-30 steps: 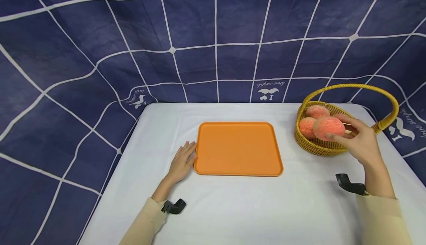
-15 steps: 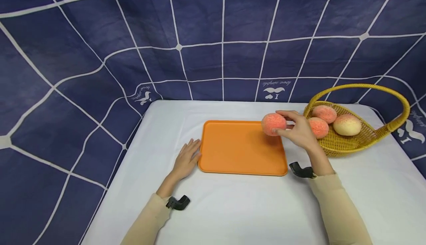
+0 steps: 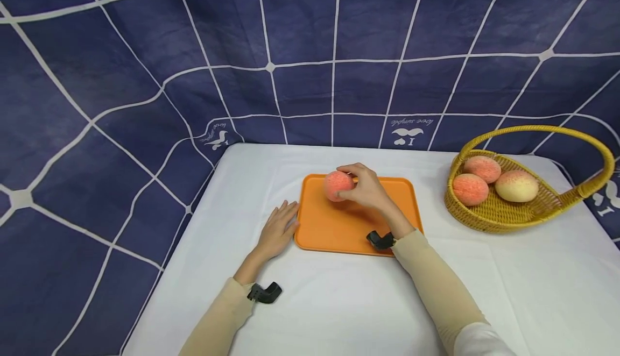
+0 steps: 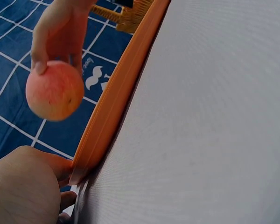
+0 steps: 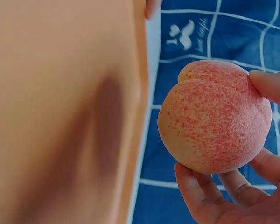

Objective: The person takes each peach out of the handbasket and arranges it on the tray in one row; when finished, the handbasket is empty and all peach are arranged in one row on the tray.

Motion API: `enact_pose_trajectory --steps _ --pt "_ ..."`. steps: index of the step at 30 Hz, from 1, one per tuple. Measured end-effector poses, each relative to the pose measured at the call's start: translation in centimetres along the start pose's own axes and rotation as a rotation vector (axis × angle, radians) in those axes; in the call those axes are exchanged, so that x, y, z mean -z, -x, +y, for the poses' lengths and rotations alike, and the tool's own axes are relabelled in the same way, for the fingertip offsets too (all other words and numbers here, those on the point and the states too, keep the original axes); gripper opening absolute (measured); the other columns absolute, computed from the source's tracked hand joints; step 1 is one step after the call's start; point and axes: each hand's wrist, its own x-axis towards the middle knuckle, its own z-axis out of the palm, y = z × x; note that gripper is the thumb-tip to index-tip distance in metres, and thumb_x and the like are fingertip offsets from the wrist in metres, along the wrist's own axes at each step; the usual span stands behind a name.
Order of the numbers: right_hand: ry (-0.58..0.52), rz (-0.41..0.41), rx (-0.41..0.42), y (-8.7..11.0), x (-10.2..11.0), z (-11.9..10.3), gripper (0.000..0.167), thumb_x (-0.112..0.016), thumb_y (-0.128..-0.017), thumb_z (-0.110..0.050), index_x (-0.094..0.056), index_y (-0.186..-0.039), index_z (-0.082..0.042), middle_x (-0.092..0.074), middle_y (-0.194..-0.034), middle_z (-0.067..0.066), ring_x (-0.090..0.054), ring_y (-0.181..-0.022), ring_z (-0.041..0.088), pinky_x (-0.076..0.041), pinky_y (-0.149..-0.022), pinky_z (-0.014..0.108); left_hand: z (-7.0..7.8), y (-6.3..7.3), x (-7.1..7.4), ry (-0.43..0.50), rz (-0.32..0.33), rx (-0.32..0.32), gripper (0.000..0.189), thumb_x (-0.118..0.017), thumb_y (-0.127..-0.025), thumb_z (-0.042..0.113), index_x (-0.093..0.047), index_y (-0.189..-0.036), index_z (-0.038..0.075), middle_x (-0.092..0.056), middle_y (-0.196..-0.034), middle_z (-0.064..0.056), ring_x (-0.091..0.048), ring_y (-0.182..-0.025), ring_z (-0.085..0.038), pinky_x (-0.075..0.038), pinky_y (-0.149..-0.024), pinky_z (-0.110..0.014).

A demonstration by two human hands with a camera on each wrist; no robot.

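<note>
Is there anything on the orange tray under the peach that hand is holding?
Nothing visible. The right hand holds the pink fuzzy peach just above the flat orange plastic tray, whose surface looks bare. The left hand only touches the tray's left edge.

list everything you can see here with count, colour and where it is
flat rectangular plastic tray: 1, orange, middle of the table
round peach in hand: 1, pink-orange, held above the tray's far left part
peaches in the basket: 3, two pink-orange and one pale yellow, inside the basket
woven wicker basket with hoop handle: 1, yellow, right side of the table
table cover: 1, white, spread over the table
grid-patterned cloth backdrop: 1, dark blue with white lines, behind and beside the table
wrist camera mounts: 2, black, one at each wrist
left hand: 1, flat on the table, touching the tray's left edge
right hand: 1, gripping the peach over the tray
</note>
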Motion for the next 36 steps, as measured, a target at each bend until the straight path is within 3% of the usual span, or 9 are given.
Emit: enact_pose_trajectory --steps 8,17,21,28,36 --pt "0.061 -0.08 0.006 -1.5 -3.5 -0.3 0.06 -0.081 -0.071 -0.019 -0.064 -0.127 -0.005 -0.062 -0.12 0.012 -0.059 -0.106 0.027 -0.054 -0.091 0.041 0.1 0.0 0.0 -0.006 -0.011 0.009 0.049 -0.049 -0.102 0.022 -0.043 -0.147 0.004 -0.042 -0.153 -0.013 -0.027 -0.148 -0.034 -0.014 -0.123 -0.052" --pt "0.072 -0.111 0.027 -1.7 -5.6 -0.4 0.064 -0.081 -0.072 -0.021 -0.061 -0.131 -0.005 -0.062 -0.118 0.015 -0.06 -0.105 0.028 -0.054 -0.093 0.041 -0.1 -0.1 -0.3 -0.01 -0.006 -0.008 0.048 -0.049 -0.102 0.022 -0.044 -0.146 0.003 -0.043 -0.153 -0.013 -0.028 -0.147 -0.035 -0.016 -0.122 -0.052" --pt "0.053 -0.105 0.034 -1.6 -6.1 -0.1 0.066 -0.082 -0.073 -0.021 -0.06 -0.133 -0.005 -0.061 -0.119 0.015 -0.059 -0.106 0.03 -0.053 -0.095 0.044 -0.1 -0.1 -0.4 -0.016 -0.007 -0.015 0.048 -0.049 -0.102 0.022 -0.044 -0.146 0.003 -0.043 -0.153 -0.014 -0.028 -0.147 -0.035 -0.016 -0.122 -0.053" --pt "0.016 -0.137 0.038 -1.3 -6.2 0.2 0.067 -0.084 -0.074 -0.022 -0.058 -0.134 -0.005 -0.056 -0.136 0.015 -0.054 -0.122 0.032 -0.052 -0.099 0.047 0.0 -0.2 -0.2 -0.015 -0.011 -0.003 0.048 -0.049 -0.102 0.022 -0.044 -0.145 0.001 -0.042 -0.153 -0.014 -0.028 -0.147 -0.036 -0.016 -0.122 -0.054" --pt "0.012 -0.173 0.019 -1.3 -6.2 0.2 0.07 -0.086 -0.072 -0.022 -0.058 -0.134 -0.006 -0.058 -0.135 0.014 -0.054 -0.124 0.031 -0.051 -0.101 0.045 0.1 -0.1 0.0 -0.016 -0.014 0.008 0.048 -0.049 -0.102 0.022 -0.045 -0.145 0.001 -0.042 -0.153 -0.014 -0.028 -0.147 -0.036 -0.016 -0.122 -0.053"
